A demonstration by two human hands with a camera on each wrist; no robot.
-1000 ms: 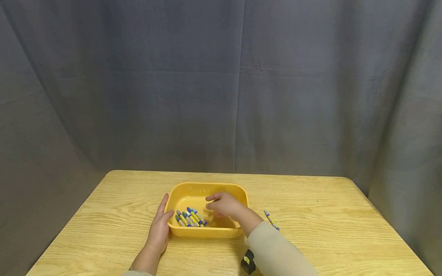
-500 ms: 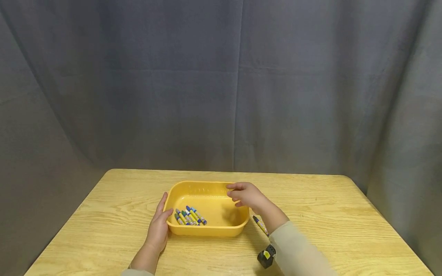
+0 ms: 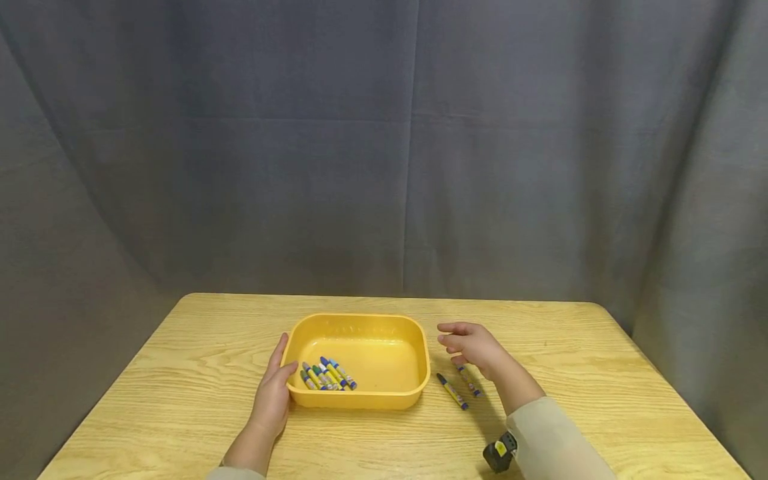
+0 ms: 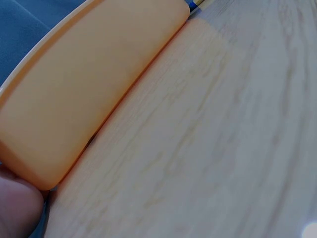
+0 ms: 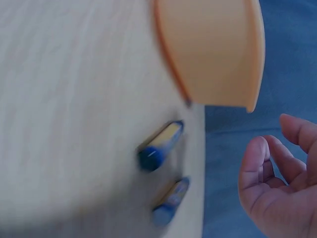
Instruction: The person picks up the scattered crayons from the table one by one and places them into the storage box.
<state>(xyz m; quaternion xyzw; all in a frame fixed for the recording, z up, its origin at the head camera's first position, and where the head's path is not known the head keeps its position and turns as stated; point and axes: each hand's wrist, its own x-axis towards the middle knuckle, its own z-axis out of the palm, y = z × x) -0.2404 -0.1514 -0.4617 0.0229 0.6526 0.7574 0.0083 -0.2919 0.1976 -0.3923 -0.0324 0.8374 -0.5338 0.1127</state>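
A yellow plastic tray (image 3: pixel 360 400) sits on the table. My left hand (image 3: pixel 271 403) holds its left side, thumb at the rim and fingers along the outer wall. Several crayons (image 3: pixel 329 375) with blue-and-yellow wrappers lie together at the tray's left front. Right of the tray, a dark-tipped crayon (image 3: pixel 453 392) lies on the wood, with a second crayon (image 3: pixel 468 381) beside it. Over that second one, partly covering its tip, hovers my right hand (image 3: pixel 477 348), fingers loosely bent around nothing. The right wrist view shows this hand (image 5: pixel 285 183) apart from both loose crayons.
The wooden table (image 3: pixel 240 333) has rounded far corners. Grey curtains (image 3: pixel 510 167) hang behind it and at both sides. A small black device (image 3: pixel 500 453) is strapped at my right wrist.
My right hand has moved right, from over the tray's inside to beyond its right side, uncovering both loose crayons. My left hand has stayed on the tray, whose crayons lie as before.
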